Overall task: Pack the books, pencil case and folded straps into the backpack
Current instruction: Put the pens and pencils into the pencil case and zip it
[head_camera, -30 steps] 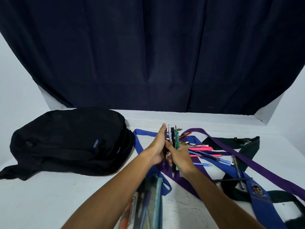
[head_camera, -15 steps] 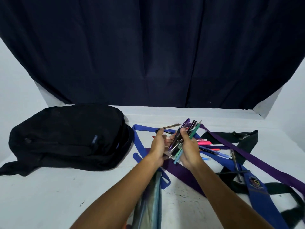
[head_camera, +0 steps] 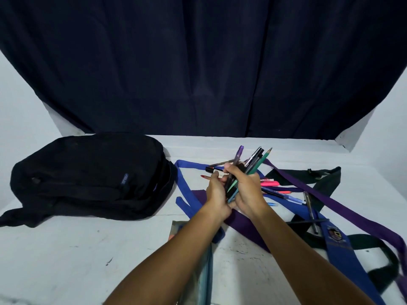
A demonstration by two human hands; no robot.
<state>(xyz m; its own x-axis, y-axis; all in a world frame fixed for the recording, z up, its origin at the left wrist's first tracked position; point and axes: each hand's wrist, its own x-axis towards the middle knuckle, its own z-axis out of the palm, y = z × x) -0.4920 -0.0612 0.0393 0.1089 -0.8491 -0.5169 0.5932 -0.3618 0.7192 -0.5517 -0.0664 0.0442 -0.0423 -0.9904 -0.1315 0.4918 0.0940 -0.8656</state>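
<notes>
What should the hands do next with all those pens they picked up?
Probably lower the bundle of pens into the pencil case lying under the forearms near the table's front. The right hand grips the bundle, the left hand steadies its lower end, and more loose pens wait on the straps.

Two bare forearms, no sleeves, left hand (head_camera: 217,194), right hand (head_camera: 248,192)
</notes>
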